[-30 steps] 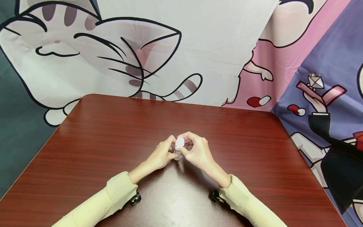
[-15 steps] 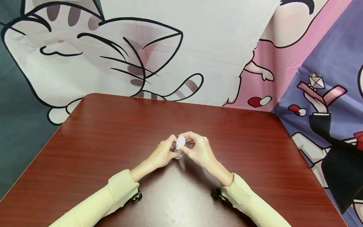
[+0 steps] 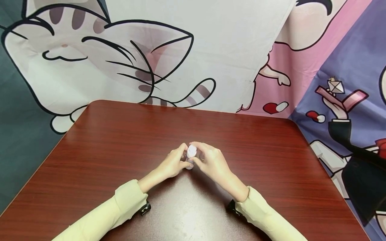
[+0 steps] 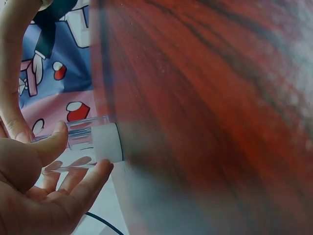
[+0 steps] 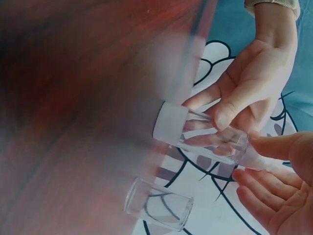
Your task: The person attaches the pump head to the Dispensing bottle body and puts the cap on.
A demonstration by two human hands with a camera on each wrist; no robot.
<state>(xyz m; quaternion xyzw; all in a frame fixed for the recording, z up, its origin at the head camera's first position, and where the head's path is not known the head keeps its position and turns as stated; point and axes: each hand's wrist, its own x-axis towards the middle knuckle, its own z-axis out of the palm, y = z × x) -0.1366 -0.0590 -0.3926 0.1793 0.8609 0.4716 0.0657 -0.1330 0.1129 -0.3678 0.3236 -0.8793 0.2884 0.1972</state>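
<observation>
A clear bottle [image 5: 212, 152] with a white base band [image 5: 171, 123] stands upright on the table, and a white top [image 3: 192, 149] sits at its upper end. My left hand [image 3: 172, 163] grips the bottle low on its body, thumb on the near side and fingers behind. My right hand [image 3: 213, 162] pinches the white top between thumb and fingers. Beside the bottle, the right wrist view has a separate clear cylinder, perhaps a cover [image 5: 159, 204], standing on the table. In the head view my right hand seems to hide that cylinder.
The glossy red-brown table [image 3: 126, 134] stretches around both hands. Behind it hangs a backdrop cloth [image 3: 235, 50] printed with a cartoon cat. Dark wrist cameras [image 3: 144, 208] sit beneath both sleeves.
The right hand's fingers have shifted slightly around the white top, and the hand sits a touch lower. My left hand keeps its hold, and the bottle stands in about the same place.
</observation>
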